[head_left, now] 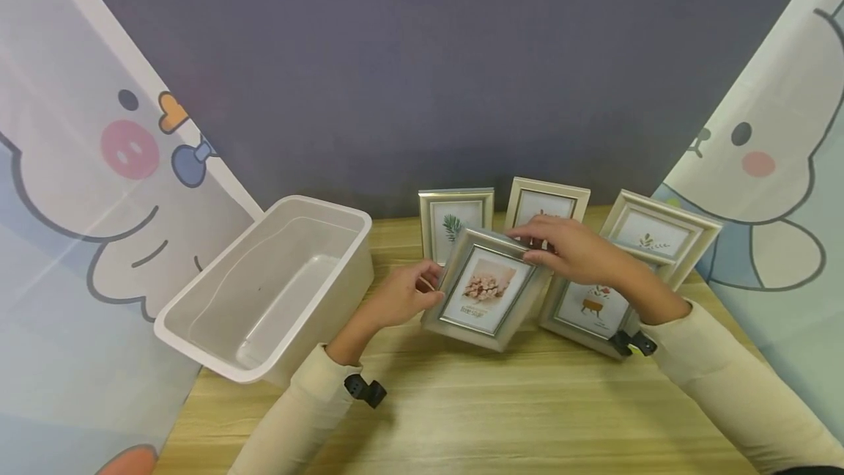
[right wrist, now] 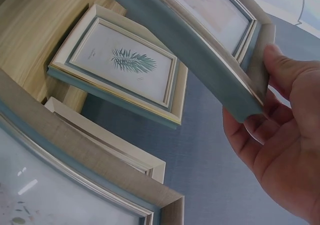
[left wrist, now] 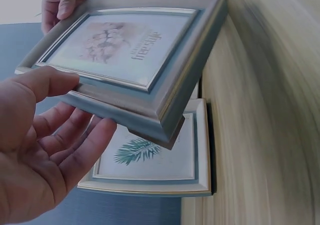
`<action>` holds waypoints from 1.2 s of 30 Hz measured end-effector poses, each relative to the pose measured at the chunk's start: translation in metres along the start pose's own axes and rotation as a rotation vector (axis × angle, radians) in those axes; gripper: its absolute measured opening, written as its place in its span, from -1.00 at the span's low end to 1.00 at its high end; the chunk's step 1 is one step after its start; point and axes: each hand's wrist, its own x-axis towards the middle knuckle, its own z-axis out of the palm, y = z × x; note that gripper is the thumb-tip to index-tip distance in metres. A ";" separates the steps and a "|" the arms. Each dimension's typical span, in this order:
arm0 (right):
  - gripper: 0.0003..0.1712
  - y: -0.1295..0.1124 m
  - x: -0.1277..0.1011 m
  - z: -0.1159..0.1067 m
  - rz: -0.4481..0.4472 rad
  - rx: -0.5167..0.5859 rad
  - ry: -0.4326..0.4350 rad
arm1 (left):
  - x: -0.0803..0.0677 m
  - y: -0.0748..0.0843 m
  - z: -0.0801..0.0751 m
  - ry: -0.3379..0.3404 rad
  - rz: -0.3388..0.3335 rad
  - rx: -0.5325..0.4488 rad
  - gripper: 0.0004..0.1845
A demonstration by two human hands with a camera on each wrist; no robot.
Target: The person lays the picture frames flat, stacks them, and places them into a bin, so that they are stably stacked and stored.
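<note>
A silver-grey picture frame (head_left: 483, 289) with a pink flower print is held tilted above the table. My right hand (head_left: 572, 244) grips its top edge near the right corner; in the right wrist view the thumb (right wrist: 285, 67) lies on the front and the fingers curl behind. At the opposite side, my left hand (head_left: 398, 295) holds the edge, its thumb (left wrist: 57, 81) over the front and fingers beneath. Behind the held frame stand a green-leaf picture frame (head_left: 455, 222) and a pale frame (head_left: 550, 193), partly covered by my right hand.
On the left of the table (head_left: 461, 416) is a deep whitish plastic bin (head_left: 361, 240). A frame with a potted-plant print (head_left: 591, 306) stands at the right, partly behind my forearm, with a cream frame (head_left: 699, 229) behind it. A dark panel (head_left: 435, 79) rises behind the table.
</note>
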 end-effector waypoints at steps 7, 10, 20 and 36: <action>-0.50 -0.002 -0.007 0.002 0.027 0.017 -0.015 | -0.002 0.006 -0.004 0.068 0.031 0.080 -0.71; -0.47 0.000 -0.011 0.003 0.032 0.028 -0.022 | -0.001 0.010 -0.007 0.097 0.070 0.109 -0.72; -0.37 0.001 -0.021 0.011 0.026 0.141 -0.054 | -0.004 0.023 -0.019 0.165 0.167 0.197 -0.69; -0.68 -0.003 -0.028 0.040 0.102 0.424 -0.122 | -0.006 0.036 -0.025 0.277 0.279 0.318 -0.71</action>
